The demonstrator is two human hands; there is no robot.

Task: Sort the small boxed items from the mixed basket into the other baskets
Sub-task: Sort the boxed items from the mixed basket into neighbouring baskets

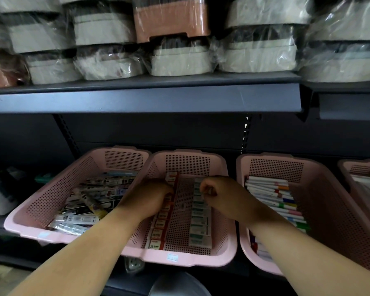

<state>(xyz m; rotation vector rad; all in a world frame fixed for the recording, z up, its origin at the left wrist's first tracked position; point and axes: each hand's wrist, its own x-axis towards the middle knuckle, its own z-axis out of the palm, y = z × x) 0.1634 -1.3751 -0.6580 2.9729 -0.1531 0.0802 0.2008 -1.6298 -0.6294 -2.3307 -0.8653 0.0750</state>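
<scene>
The middle pink basket (179,258) holds two lengthwise rows of small boxes: red-labelled boxes (158,233) on the left and green-labelled boxes (200,227) on the right. A bare strip of basket floor lies between the rows. My left hand (145,197) reaches into this basket, its fingers curled down onto the red row near its far end, gripping a red box there. My right hand (220,193) hovers over the far end of the green row with fingers curled into a loose fist. Nothing shows inside it.
A left pink basket (51,233) holds mixed long packets (98,195). A right pink basket (329,189) holds stacked markers (273,193), and another basket (361,165) shows at the far right. A dark shelf edge (137,101) overhangs, with wrapped plastic goods (171,24) above.
</scene>
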